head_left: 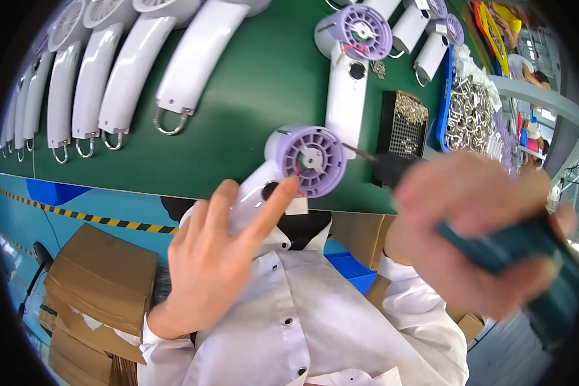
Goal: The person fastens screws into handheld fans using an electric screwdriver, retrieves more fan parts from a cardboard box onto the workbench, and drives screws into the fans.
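Observation:
My left hand (212, 257) is closed round the white handle of a handheld fan (312, 159). Its index finger reaches along to the lower rim of the purple head, where the hub and some wires show. The hand hides part of the handle. In my right hand (476, 219), blurred by motion, is a dark teal power screwdriver (495, 251). Its thin bit points left at the right edge of the fan head; whether it touches cannot be made out. Just behind lies a second opened fan (345, 96), its purple head turned up at the far end.
White fans (193, 58) with metal loops line the green table's (257, 77) far left. At right stand a black box (385, 122) of small screws and a blue tray (442, 122) of metal clips. More fans (431, 58) lie far right. Cardboard boxes (103, 264) stand lower left.

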Available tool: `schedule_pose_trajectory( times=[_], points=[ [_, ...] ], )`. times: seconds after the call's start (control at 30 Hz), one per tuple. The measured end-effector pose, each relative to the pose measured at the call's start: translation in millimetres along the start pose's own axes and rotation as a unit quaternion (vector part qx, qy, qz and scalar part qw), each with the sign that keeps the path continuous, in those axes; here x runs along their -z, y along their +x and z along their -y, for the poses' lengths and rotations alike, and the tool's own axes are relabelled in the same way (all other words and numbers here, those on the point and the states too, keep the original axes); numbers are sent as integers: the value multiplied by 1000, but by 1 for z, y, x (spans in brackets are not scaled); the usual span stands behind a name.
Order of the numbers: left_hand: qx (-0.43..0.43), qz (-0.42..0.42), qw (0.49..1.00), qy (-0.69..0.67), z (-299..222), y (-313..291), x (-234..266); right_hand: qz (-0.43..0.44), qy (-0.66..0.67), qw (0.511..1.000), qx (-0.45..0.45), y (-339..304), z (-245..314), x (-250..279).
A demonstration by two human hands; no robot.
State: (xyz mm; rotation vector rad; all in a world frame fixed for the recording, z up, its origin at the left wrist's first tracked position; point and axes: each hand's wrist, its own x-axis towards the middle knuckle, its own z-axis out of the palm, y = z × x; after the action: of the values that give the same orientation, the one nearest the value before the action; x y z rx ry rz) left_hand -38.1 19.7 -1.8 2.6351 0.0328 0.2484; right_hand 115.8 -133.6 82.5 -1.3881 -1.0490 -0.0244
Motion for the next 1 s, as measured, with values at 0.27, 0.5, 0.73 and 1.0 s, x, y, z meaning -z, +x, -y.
schedule_pose_trajectory(
  times=[0.27, 0.5, 0.73, 1.0],
  points=[
    [26, 19, 999, -26, -10, -1, 3, -269, -42, 960, -67, -48, 8, 46],
    [34, 28, 998, -37, -15, 2, 4, -254, -43, 962, -93, -77, 0, 58],
    [48, 25, 997, -55, -15, 3, 0, -225, -40, 970, -87, -84, -3, 59],
    [31, 15, 998, -45, -13, 5, 1, -220, -53, 972, -64, -79, 4, 53]
  ],
)
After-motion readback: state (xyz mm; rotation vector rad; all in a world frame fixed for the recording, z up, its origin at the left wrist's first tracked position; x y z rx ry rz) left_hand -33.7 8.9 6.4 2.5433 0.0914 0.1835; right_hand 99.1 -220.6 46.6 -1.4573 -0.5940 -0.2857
